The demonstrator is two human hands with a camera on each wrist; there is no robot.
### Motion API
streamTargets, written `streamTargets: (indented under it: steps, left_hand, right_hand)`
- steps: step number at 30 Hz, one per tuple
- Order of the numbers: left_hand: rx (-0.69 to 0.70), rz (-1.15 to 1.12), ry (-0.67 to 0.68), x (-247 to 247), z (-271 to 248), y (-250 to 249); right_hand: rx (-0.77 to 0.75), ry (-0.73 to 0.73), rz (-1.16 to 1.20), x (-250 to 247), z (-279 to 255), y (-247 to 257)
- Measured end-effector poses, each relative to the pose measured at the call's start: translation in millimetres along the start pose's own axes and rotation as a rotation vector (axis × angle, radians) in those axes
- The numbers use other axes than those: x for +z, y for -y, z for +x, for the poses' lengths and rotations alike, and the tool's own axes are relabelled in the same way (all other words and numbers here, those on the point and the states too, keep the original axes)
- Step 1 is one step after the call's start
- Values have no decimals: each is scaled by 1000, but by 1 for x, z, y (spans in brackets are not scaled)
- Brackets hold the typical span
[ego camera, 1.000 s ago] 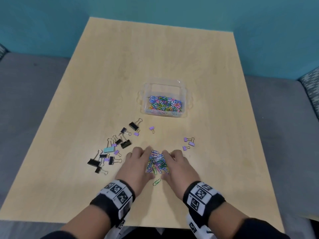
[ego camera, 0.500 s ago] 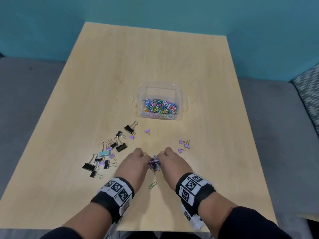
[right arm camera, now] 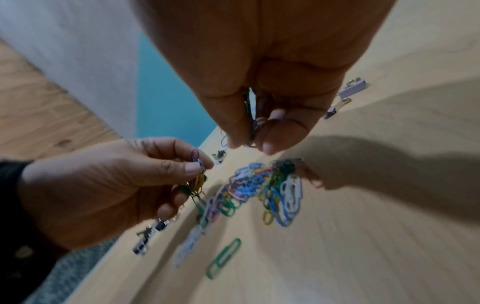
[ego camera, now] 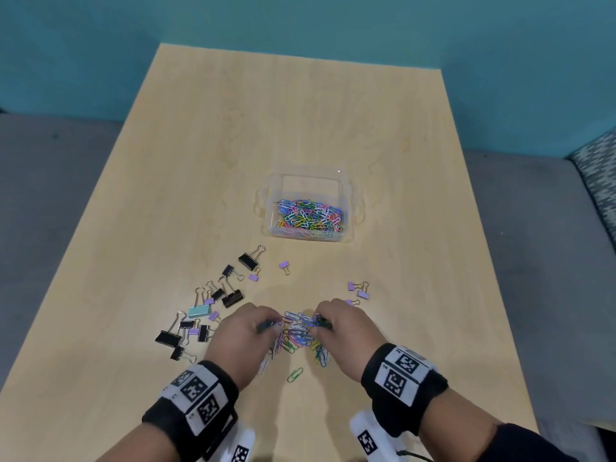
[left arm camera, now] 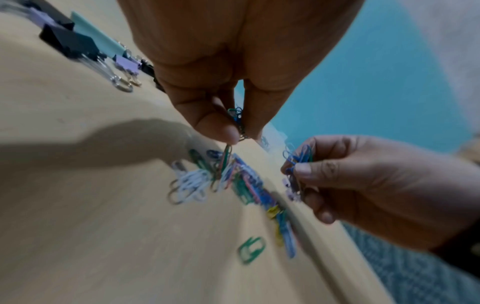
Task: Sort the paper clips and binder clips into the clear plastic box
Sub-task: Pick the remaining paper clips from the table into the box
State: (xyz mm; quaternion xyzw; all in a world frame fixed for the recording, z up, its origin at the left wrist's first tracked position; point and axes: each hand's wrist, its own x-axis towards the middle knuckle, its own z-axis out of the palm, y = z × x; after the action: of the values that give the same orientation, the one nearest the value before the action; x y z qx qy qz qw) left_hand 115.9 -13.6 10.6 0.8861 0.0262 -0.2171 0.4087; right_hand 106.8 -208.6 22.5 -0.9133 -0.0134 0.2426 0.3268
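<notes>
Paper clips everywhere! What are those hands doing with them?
A person is tidying up. The left hand and the right hand each pinch a bunch of colourful paper clips from a pile on the wooden table. The clear plastic box already has lots of paper clips in one part. The binder clips wait on the table, mostly to the left.

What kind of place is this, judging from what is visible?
Probably an indoor room set up for tabletop work, maybe an office or a lab. A light wooden table stands against a teal wall, grey carpet lies around it, and a patterned cushion shows at the right.
</notes>
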Motion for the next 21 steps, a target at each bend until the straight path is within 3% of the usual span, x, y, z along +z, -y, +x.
streamTargets:
  steps: [4, 9, 15, 21]
  left_hand:
    - [-116, -338, 22, -14, 5, -17]
    - [-67, -523, -3, -36, 33, -50]
    - [137, -395, -133, -57, 103, -101]
    - [144, -283, -114, -54, 137, -106]
  right_hand:
    - [52, 42, 232, -18, 4, 1]
    - [74, -9, 460, -58, 25, 19]
    - [-82, -312, 120, -110, 86, 33]
    - [10, -299, -82, -121, 119, 42]
